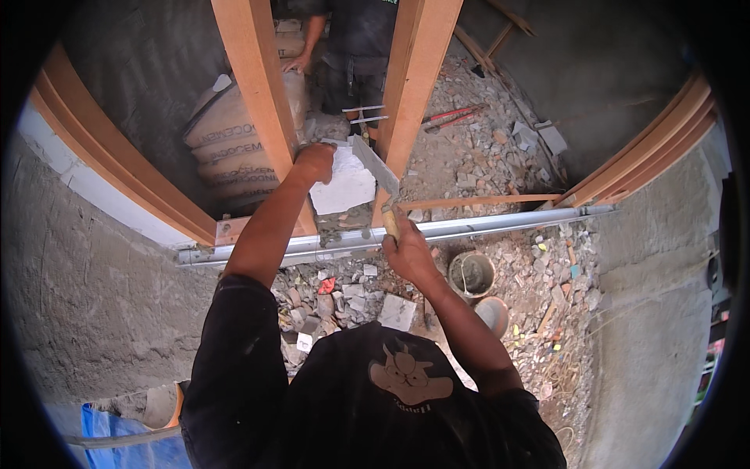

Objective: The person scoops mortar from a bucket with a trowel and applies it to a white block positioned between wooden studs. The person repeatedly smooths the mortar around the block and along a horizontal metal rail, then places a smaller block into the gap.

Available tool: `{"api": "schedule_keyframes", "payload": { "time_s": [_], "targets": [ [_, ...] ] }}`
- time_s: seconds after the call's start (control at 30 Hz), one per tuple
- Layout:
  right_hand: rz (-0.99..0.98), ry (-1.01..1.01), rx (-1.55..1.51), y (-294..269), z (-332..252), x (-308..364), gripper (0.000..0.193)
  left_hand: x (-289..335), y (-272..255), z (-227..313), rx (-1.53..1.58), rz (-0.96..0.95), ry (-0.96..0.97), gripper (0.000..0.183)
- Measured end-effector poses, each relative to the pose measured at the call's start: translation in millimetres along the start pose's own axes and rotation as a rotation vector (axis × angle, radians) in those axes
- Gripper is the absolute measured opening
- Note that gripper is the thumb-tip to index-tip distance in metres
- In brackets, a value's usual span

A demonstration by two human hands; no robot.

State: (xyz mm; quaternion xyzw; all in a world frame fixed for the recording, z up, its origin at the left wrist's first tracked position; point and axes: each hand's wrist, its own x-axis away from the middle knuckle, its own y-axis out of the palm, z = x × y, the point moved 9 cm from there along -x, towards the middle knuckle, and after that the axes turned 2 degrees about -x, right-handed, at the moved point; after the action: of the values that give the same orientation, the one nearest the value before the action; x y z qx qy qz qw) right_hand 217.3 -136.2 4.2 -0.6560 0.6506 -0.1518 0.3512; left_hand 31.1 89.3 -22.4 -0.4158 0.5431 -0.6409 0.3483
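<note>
Between two upright wooden posts, a white lightweight block (344, 192) with a rough upper part stands above a patch of grey mortar. My left hand (316, 162) is closed on the block's upper left edge, beside the left wooden post (262, 86). In my right hand (409, 248) is a trowel, gripped by its wooden handle (390, 222). Its grey metal blade (376, 166) points up and left, along the block's right side and in front of the right wooden post (414, 74).
A silver metal bar (461, 225) runs across below the posts. Nearer me are a bucket of mortar (471, 275), a round container (492, 314), and a pale block (398, 313) on rubble. Behind the posts, another person's hand (297, 64) rests near stacked cement bags (234, 148).
</note>
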Motion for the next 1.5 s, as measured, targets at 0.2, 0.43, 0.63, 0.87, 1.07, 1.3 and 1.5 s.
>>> {"api": "schedule_keyframes", "payload": {
  "time_s": [0.2, 0.43, 0.63, 0.87, 1.07, 1.3, 1.5],
  "targets": [
    [-0.108, 0.075, 0.098, 5.7, -13.0, -32.3, 0.063, 0.4, -1.6, 7.0, -0.014, 0.012, 0.032, 0.090],
    [-0.078, 0.080, 0.115, 16.9, -14.0, -54.8, 0.062, -3.0, 2.5, 1.9, -0.029, 0.024, 0.026, 0.088],
    [-0.115, 0.123, 0.093, 18.2, -29.6, -66.5, 0.059, 2.6, -0.7, 4.4, -0.029, 0.020, 0.011, 0.086],
    [-0.158, 0.129, 0.086, 30.0, -19.0, -66.9, 0.063, 6.9, -6.5, 7.1, -0.013, 0.061, 0.030, 0.085],
    [-0.146, 0.143, 0.084, 27.3, -20.3, -63.4, 0.062, 4.7, -5.9, 9.3, 0.028, 0.009, -0.003, 0.090],
    [-0.040, 0.071, -0.056, 14.2, -15.1, 23.1, 0.063, 10.0, -6.0, 0.6, -0.007, -0.009, -0.018, 0.094],
    [0.000, 0.165, -0.092, -9.8, 61.6, 143.2, 0.063, 13.5, -33.2, 29.9, -0.046, 0.010, -0.004, 0.089]
  ]
}}
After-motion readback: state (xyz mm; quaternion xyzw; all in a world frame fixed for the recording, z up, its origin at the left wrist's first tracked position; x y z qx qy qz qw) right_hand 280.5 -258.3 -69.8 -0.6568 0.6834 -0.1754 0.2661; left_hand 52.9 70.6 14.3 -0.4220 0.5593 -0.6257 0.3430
